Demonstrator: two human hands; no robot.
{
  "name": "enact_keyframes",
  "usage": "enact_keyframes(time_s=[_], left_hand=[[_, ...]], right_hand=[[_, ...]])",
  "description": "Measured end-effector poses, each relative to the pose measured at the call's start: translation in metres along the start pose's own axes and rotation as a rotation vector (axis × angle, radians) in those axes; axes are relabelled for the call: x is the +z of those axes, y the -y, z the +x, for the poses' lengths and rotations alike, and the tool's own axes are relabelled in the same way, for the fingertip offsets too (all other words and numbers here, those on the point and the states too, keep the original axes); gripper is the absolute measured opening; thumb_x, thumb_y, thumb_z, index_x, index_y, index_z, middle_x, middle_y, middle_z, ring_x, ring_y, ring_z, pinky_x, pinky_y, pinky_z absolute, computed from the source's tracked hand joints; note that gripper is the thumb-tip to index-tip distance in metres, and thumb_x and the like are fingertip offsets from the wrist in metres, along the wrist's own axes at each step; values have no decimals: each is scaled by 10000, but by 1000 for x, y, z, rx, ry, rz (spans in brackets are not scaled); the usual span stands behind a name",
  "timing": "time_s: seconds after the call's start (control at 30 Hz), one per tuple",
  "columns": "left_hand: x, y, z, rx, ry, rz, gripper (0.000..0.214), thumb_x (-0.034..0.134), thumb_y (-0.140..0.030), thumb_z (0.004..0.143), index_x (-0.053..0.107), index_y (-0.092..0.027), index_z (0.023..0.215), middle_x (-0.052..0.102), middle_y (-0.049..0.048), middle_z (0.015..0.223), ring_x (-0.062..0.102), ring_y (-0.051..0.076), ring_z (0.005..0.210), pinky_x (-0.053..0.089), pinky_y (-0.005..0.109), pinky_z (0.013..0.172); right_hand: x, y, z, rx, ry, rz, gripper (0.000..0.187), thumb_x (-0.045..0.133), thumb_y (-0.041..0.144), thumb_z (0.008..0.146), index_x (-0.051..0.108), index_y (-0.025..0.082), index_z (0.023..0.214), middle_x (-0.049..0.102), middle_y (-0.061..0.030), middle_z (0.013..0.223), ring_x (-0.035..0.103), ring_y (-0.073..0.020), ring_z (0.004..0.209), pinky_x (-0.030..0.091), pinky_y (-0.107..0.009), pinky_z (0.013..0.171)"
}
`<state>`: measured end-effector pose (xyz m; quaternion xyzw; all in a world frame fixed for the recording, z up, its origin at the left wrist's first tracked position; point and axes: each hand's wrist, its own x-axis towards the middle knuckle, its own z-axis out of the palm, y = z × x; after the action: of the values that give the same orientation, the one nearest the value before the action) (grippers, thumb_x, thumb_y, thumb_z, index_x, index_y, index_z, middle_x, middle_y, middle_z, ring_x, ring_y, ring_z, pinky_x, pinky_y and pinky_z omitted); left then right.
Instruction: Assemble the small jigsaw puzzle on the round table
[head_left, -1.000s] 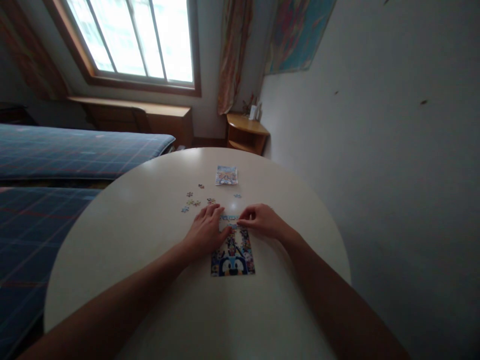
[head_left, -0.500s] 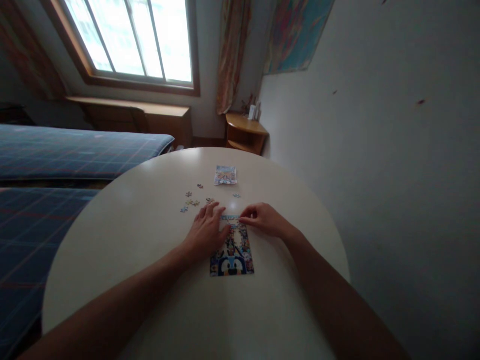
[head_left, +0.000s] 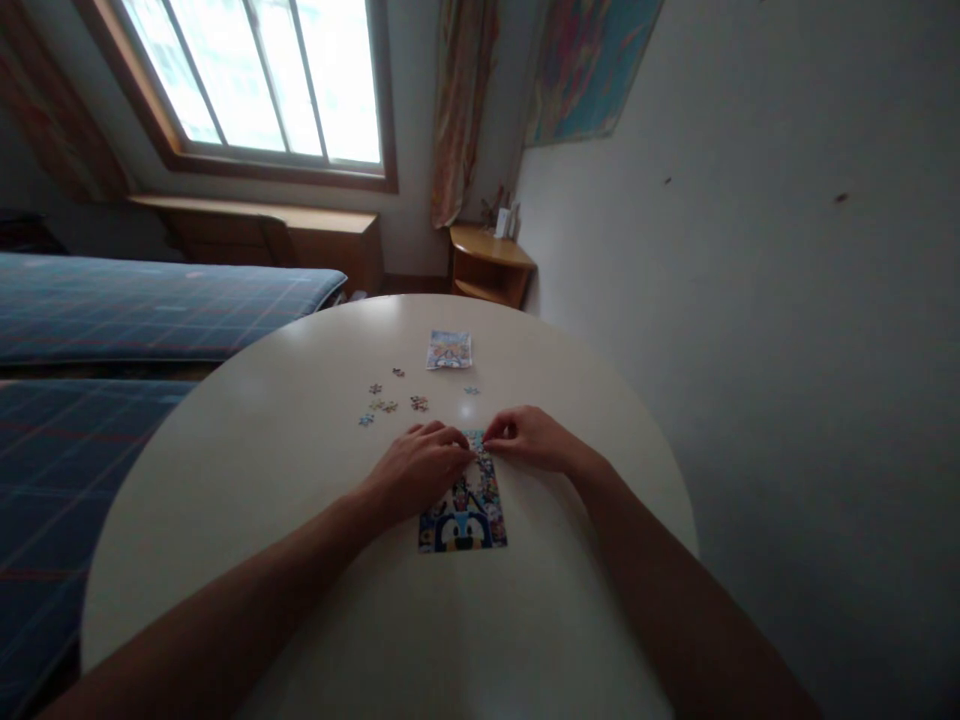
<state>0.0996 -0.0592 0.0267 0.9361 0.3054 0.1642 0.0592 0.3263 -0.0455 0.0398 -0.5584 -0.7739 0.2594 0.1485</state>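
A jigsaw puzzle [head_left: 465, 530] with a blue cartoon dog's face lies flat on the table, a pale gap in its middle. My left hand [head_left: 424, 465] rests over its upper left part, thumb and fingers drawn together near the gap. At its upper right edge, my right hand [head_left: 532, 440] pinches with thumb and forefinger. Whatever sits in either pinch is too small or hidden. Beyond my left hand lie several loose puzzle pieces [head_left: 418, 403], and a single pale blue piece [head_left: 471, 391] lies farther right.
A small printed picture sheet [head_left: 449, 350] lies toward the far side of the round white table [head_left: 300, 440]. Beds with blue plaid mattresses [head_left: 165, 310] stand at the left. A wooden corner shelf [head_left: 491, 250] is behind the table, with a wall [head_left: 750, 330] along the right.
My left hand's spread fingers have drawn in and moved right over the puzzle's top, closing toward the thumb. My right hand stays nearly in place, pinched at the edge.
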Motion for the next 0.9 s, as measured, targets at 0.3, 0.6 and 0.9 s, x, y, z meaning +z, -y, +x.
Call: enact_keyframes(time_s=[0.3, 0.6, 0.9], left_hand=[[-3, -2, 1, -30, 19, -11, 184, 552, -217, 946, 728, -260, 978, 706, 22, 1076, 629, 215, 986, 507, 386, 888], [0, 3, 1, 14, 17, -30, 221, 497, -231, 979, 704, -265, 1050, 690, 29, 1107, 606, 210, 1011, 503, 371, 904], [0, 2, 1, 23, 24, -42, 242, 459, -245, 999, 670, -243, 1116, 654, 63, 1137, 592, 215, 1030, 496, 377, 923]], right_hand=[[-2, 2, -2, 33, 4, 0, 170, 694, 296, 768, 773, 178, 861, 731, -42, 753, 597, -128, 633, 410, -228, 595], [-1, 3, -2, 24, 8, 13, 162, 706, 304, 775, 772, 179, 853, 730, -38, 755, 594, -125, 632, 404, -223, 589], [-43, -42, -10, 93, -278, -103, 196, 636, 259, 830, 764, 168, 947, 740, -66, 832, 600, -147, 683, 429, -255, 659]])
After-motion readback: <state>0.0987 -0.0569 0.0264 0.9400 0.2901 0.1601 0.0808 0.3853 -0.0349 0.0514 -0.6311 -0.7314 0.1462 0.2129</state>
